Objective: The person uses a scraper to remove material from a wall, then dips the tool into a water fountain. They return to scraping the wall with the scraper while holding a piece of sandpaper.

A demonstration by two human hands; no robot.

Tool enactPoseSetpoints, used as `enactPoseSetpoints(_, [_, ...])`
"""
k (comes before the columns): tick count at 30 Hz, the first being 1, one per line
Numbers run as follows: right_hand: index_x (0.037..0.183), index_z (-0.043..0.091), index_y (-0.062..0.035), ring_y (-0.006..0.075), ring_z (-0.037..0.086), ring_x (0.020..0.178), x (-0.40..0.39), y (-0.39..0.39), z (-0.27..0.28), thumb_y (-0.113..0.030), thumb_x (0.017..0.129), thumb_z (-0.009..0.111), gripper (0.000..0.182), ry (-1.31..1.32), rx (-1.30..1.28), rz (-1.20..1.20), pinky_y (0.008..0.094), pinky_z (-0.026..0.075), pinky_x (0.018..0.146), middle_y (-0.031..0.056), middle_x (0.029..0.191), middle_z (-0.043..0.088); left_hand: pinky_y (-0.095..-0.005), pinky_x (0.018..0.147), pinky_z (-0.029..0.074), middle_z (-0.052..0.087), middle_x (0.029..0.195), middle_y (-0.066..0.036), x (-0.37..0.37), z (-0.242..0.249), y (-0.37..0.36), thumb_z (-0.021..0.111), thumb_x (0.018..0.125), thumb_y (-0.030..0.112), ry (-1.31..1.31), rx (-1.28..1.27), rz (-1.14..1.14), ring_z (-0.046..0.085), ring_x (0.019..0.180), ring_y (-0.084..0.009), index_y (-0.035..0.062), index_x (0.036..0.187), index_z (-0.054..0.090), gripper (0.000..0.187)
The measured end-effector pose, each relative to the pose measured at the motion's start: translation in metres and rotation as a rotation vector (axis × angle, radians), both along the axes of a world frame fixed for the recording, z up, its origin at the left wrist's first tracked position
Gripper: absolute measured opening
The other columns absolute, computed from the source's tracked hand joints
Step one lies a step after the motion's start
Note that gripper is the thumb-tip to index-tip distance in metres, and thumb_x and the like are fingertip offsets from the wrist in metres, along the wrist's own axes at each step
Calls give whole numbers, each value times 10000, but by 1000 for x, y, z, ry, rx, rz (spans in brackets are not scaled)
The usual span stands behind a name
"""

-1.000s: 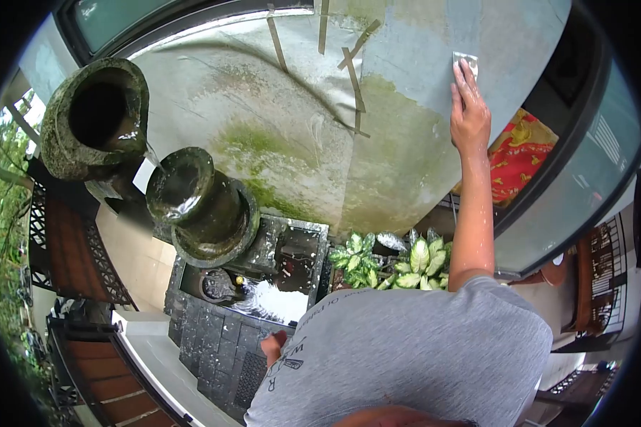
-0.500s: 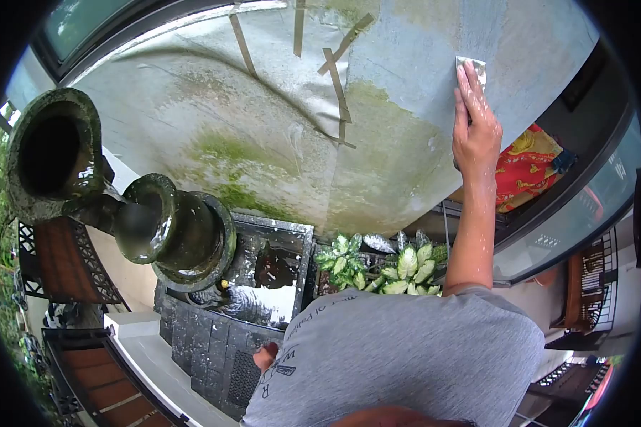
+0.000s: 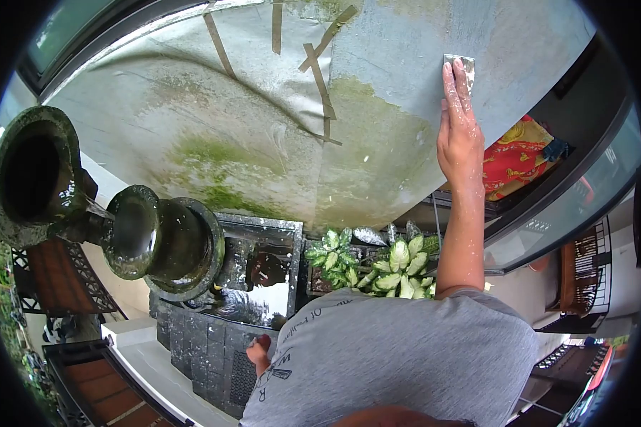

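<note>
My right hand (image 3: 461, 135) holds a small flat metal scraper (image 3: 469, 65) against the pale blue-grey part of the wall (image 3: 406, 64). Two fingers lie along its blade, and white specks cover the hand and forearm. My left hand (image 3: 259, 348) is low beside the grey shirt, partly hidden by it; its fingers look curled, and what they hold, if anything, cannot be made out. Brown tape strips (image 3: 319, 82) cross the wall left of the scraper. Green and brown stains (image 3: 217, 160) mark the wall's lower part.
Tiered stone bowls (image 3: 132, 231) of a fountain stand at the left above a dark water basin (image 3: 295, 274). Leafy plants (image 3: 402, 263) grow below the wall. At the right are a window frame (image 3: 584, 185) and a red and yellow cloth (image 3: 513, 160).
The view has shifted, so the wall and tape appear further left. My right hand and the scraper show slightly further left in the picture. More of my left hand is visible.
</note>
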State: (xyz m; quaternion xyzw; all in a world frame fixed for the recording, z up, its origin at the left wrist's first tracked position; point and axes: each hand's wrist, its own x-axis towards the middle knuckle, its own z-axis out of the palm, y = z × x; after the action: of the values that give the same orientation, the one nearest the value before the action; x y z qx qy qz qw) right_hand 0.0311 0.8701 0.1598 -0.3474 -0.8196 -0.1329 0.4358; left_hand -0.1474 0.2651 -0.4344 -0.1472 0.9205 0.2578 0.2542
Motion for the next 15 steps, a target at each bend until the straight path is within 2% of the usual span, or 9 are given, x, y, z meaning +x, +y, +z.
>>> enactPoseSetpoints(3, [1591, 456, -257, 344, 577, 1360, -4, 2, -11, 9, 1004, 526, 648, 50, -25, -27, 462, 588, 1016, 6, 1663, 411, -476, 859, 566, 778, 1045, -244, -7, 1, 1, 723, 940, 409, 58, 11, -25, 751, 983, -408, -20, 1063, 801, 454])
enactPoseSetpoints(6, [1567, 496, -259, 355, 602, 1325, -12, 12, -11, -19, 1017, 541, 602, 109, 118, 2, 459, 597, 995, 1, 1644, 440, -473, 843, 570, 781, 1013, -240, -7, -9, -5, 726, 939, 405, 45, 25, -36, 756, 961, -398, -20, 1047, 804, 445])
enactPoseSetpoints(8, [1531, 547, -261, 345, 614, 1307, -18, 12, -4, -57, 1035, 558, 537, 131, 104, -5, 445, 590, 1008, -10, 1609, 489, -472, 825, 570, 783, 989, -239, 0, -1, -5, 737, 928, 421, 46, -14, 93, 759, 932, -396, -21, 1035, 806, 459])
enactPoseSetpoints(10, [1526, 555, -254, 324, 594, 1338, -20, 13, 20, -56, 1043, 554, 521, 123, 114, 37, 438, 563, 1046, -3, 1591, 510, -470, 803, 567, 783, 968, -238, 1, -26, -22, 744, 930, 419, 31, -9, 105, 758, 908, -400, -23, 1034, 805, 459])
enactPoseSetpoints(12, [1520, 563, -247, 304, 573, 1368, -20, 14, 42, -56, 1052, 549, 506, 106, 108, 64, 431, 536, 1085, 4, 1573, 531, -472, 798, 561, 782, 972, -244, 3, -19, -28, 752, 933, 396, -20, 263, 26, 760, 911, -391, -41, 1036, 798, 451])
enactPoseSetpoints(13, [1504, 582, -243, 299, 571, 1370, -22, 14, 51, -62, 1055, 551, 485, 103, 139, 65, 426, 536, 1085, 7, 1554, 551, -476, 803, 559, 784, 986, -239, 14, -10, -31, 756, 934, 375, -32, 51, 3, 763, 921, -377, -43, 1048, 795, 434])
enactPoseSetpoints(15, [1476, 615, -234, 286, 557, 1384, -23, 13, 53, -63, 1055, 557, 458, 106, 153, 57, 425, 534, 1088, 11, 1532, 574, -477, 807, 559, 783, 996, -243, 23, -8, -34, 758, 933, 371, -36, 40, 19, 763, 928, -374, -40, 1054, 795, 430])
